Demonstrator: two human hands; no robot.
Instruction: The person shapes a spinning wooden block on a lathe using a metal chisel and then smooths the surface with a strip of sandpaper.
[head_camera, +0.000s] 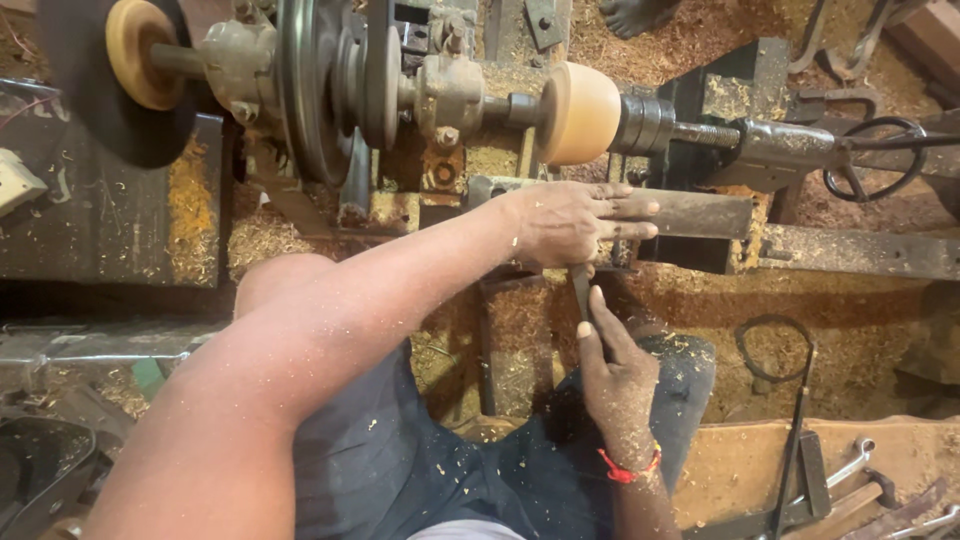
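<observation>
A rounded pale wooden workpiece (582, 112) is mounted on a wood lathe, between the spindle on the left and the tailstock (770, 145) on the right. My left hand (575, 222) lies flat on the metal tool rest (700, 212) just below the workpiece, fingers stretched to the right. Below it, my right hand (612, 375) grips the handle of a dark turning tool (582, 290) whose shaft runs up under my left hand. The tool's tip is hidden. A red thread circles my right wrist.
Pulleys and a belt (310, 90) sit left of the spindle, with a round wooden disc (140, 52) at the far left end. Sawdust covers the lathe bed and floor. Spanners and metal tools (850, 480) lie at the lower right. A bare foot (635, 14) shows at the top.
</observation>
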